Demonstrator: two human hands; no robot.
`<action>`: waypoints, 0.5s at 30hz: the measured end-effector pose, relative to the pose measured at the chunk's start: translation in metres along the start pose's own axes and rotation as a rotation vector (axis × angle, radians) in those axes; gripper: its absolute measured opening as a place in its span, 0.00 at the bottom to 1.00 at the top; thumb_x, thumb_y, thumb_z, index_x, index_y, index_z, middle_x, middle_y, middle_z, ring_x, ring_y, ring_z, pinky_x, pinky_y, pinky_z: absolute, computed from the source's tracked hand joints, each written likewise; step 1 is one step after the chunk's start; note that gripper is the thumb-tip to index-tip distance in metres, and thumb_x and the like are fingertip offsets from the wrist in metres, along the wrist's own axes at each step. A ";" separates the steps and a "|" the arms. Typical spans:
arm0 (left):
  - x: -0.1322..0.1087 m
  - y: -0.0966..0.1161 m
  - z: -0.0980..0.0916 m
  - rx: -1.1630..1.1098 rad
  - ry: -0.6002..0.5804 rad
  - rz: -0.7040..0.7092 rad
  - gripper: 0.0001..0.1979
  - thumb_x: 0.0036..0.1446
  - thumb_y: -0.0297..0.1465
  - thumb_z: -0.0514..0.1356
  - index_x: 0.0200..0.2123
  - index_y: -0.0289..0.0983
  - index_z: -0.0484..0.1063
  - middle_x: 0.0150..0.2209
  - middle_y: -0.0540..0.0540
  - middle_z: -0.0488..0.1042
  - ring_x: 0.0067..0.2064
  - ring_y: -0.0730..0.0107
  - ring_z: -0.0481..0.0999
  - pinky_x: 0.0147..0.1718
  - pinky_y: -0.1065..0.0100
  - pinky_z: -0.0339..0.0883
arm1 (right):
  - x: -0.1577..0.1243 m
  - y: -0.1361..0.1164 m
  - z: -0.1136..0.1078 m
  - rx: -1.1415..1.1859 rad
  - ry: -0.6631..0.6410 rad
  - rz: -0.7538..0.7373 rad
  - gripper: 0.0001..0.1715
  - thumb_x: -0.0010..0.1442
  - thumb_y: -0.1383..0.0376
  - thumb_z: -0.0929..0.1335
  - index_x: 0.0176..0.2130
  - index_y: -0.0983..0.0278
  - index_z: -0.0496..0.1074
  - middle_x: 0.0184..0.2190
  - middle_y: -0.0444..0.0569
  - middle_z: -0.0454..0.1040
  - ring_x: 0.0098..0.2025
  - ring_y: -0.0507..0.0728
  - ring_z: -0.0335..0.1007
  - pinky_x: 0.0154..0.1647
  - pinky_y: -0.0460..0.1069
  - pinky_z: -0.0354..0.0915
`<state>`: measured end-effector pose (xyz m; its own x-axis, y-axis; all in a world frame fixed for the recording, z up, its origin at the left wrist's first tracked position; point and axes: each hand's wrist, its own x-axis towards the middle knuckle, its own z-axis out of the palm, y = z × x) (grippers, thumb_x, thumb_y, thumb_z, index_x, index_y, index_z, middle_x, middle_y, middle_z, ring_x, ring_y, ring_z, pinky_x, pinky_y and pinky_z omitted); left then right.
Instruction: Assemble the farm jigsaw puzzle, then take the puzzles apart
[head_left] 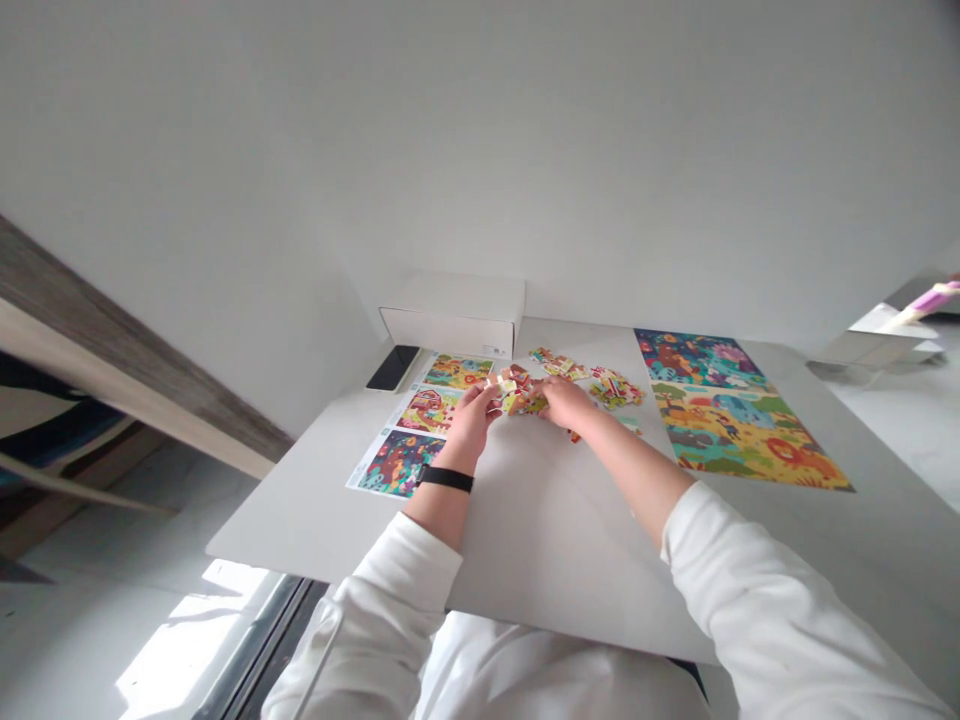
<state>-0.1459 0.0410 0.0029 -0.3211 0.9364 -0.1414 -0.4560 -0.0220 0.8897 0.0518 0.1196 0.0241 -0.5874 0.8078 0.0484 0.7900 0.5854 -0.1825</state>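
Small, brightly printed jigsaw puzzle pieces [516, 386] lie heaped on the pale table between my two hands. My left hand [471, 412], with a black band on its wrist, is closed on a puzzle piece [493, 381] at the heap's left side. From the right, my right hand [565, 402] reaches into the same heap with its fingers curled together. Whatever they pinch is hidden behind the hand. More loose pieces [616, 390] are spread just beyond and to the right of my right hand.
A picture sheet [420, 440] with three printed scenes lies left of my left hand. Behind it are a black phone [393, 368] and a white box [450, 325]. At right lies a colourful picture puzzle or print [739, 420]. A wall [570, 180] rises behind the table [570, 540].
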 end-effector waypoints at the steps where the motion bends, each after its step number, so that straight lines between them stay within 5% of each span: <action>1: -0.001 0.000 0.001 0.003 -0.009 0.001 0.24 0.42 0.43 0.77 0.34 0.39 0.71 0.30 0.53 0.74 0.28 0.78 0.73 0.31 0.74 0.70 | -0.001 0.003 -0.001 0.030 0.012 0.012 0.24 0.59 0.68 0.78 0.55 0.58 0.81 0.57 0.56 0.80 0.58 0.63 0.78 0.58 0.52 0.70; 7: -0.014 0.003 0.010 0.074 -0.134 0.016 0.22 0.45 0.41 0.75 0.40 0.40 0.73 0.32 0.52 0.74 0.30 0.77 0.74 0.30 0.74 0.68 | -0.026 0.035 -0.009 0.528 0.163 0.183 0.06 0.65 0.62 0.73 0.42 0.61 0.80 0.38 0.48 0.83 0.40 0.59 0.79 0.46 0.52 0.73; 11: -0.030 0.001 0.021 0.217 -0.314 0.003 0.25 0.49 0.39 0.73 0.50 0.41 0.75 0.33 0.52 0.76 0.32 0.74 0.77 0.32 0.72 0.69 | -0.067 0.064 -0.018 1.063 0.263 0.294 0.19 0.57 0.52 0.78 0.42 0.59 0.76 0.31 0.44 0.78 0.33 0.56 0.76 0.38 0.52 0.74; 15: -0.047 -0.014 0.035 0.344 -0.529 -0.001 0.21 0.52 0.38 0.73 0.46 0.39 0.74 0.30 0.53 0.73 0.31 0.73 0.75 0.31 0.72 0.69 | -0.116 0.083 -0.028 1.368 0.335 0.360 0.32 0.46 0.54 0.83 0.47 0.56 0.74 0.31 0.39 0.75 0.31 0.54 0.76 0.35 0.50 0.75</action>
<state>-0.0955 0.0097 0.0118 0.1733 0.9848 0.0133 -0.1348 0.0103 0.9908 0.1908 0.0762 0.0309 -0.1786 0.9838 -0.0138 -0.0122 -0.0162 -0.9998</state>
